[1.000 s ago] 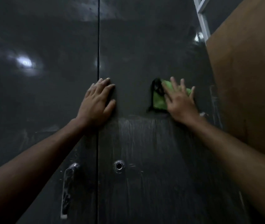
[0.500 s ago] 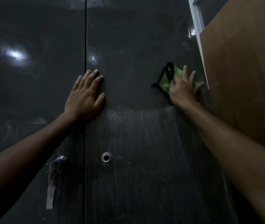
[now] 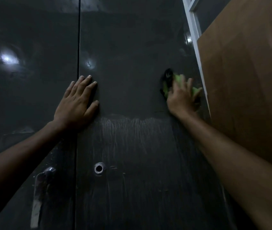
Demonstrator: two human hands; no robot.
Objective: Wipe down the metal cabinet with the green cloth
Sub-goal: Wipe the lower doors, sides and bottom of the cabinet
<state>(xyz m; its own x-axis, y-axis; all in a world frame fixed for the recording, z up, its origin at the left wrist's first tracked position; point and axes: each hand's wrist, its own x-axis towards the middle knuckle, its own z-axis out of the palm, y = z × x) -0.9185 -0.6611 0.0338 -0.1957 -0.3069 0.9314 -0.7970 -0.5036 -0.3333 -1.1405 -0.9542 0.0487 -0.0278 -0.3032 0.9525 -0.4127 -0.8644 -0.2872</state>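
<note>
The left hand (image 3: 75,105) lies flat on the dark metal cabinet (image 3: 132,55), fingers straight. The right hand (image 3: 182,98) presses the green cloth (image 3: 176,80) on the door's right side. It is blurry, so most of the cloth is hidden and its fingers look straight.

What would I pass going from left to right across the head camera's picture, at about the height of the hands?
Left cabinet door → left hand pressed flat over the door seam → right cabinet door → green cloth → right hand on the cloth → white frame → brown board.
</note>
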